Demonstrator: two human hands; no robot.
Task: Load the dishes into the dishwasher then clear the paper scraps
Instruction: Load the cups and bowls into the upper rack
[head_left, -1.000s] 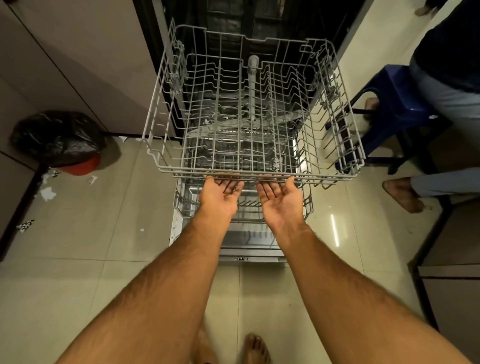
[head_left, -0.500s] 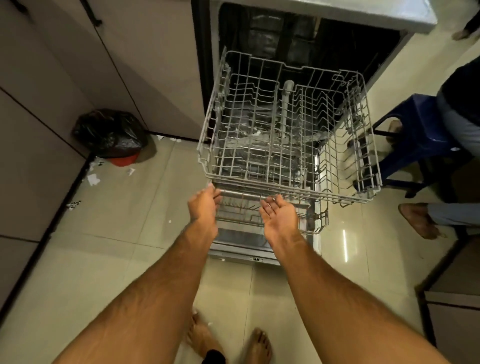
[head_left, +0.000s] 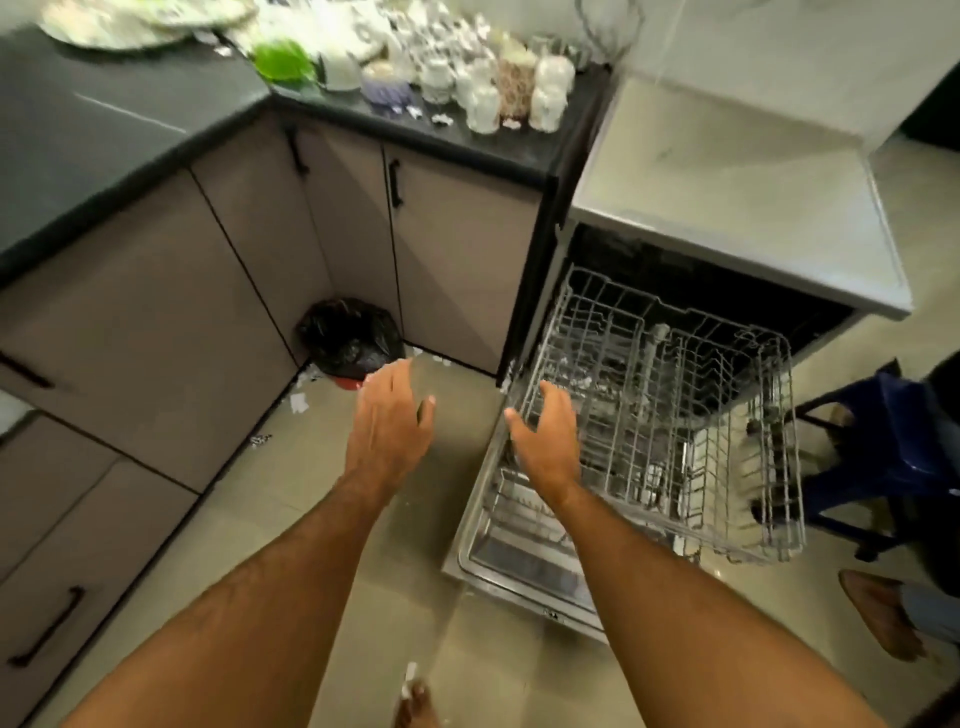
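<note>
One open stainless dishwasher (head_left: 737, 218) stands at the right end of the dark stone countertop (head_left: 104, 130), its door down flat on the pale tiled floor (head_left: 249, 519). One grey wire upper rack (head_left: 660, 415) is pulled out over the door, its long axis running from the dark cavity out toward the person, and part of a second rack shows beneath it, mostly hidden. Along the countertop's back edge sits a blurred crowd of white patterned cups and jugs (head_left: 488, 83), too smeared to count, with one green plastic bowl (head_left: 285, 62) and one large pale platter (head_left: 119, 26) cut off by the top edge. One black bin bag (head_left: 350, 338) fills the floor corner under the cabinets, several white paper scraps (head_left: 298, 402) lying just beside it. Two bare hands hang in mid-air holding nothing: the left hand (head_left: 389, 421) over the floor, fingers loosely spread, and the right hand (head_left: 545, 431) over the rack's near left corner, fingers relaxed and slightly curled.
</note>
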